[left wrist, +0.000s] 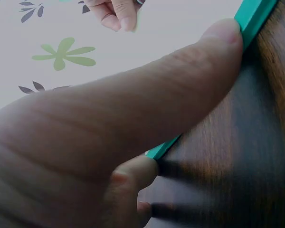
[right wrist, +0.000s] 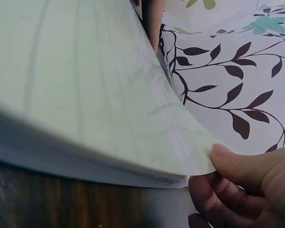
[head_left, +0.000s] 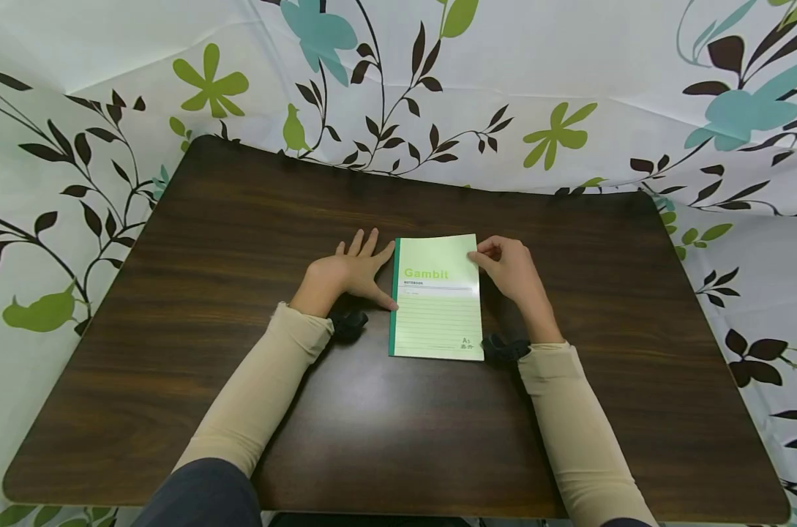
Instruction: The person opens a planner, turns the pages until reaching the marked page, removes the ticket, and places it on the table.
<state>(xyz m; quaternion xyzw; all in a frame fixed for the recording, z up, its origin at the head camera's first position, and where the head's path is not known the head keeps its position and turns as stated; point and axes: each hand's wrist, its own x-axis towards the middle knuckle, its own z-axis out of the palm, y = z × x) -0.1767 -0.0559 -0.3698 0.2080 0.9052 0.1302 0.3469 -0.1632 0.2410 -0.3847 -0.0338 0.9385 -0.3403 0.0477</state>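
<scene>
A pale green notebook [head_left: 438,322] with a darker green spine [head_left: 394,329] lies face up on the brown table, "Gambit" printed on its cover. On its left, my left hand [head_left: 353,272] has its fingers spread. The thumb [left wrist: 213,52] touches the spine in the left wrist view, and another fingertip sits against it farther along. My right hand [head_left: 509,269] pinches the notebook's right edge near the upper corner. In the right wrist view, its thumb [right wrist: 228,159] is on the cover with the other fingers curled below, and the cover [right wrist: 109,95] bows up towards them.
Dark wood tabletop [head_left: 174,351] extends around the notebook on all sides. A white curtain [head_left: 451,80] with leaf and flower prints hangs behind the table and along its sides. Dark bands [head_left: 348,326] with small devices sit at both wrists.
</scene>
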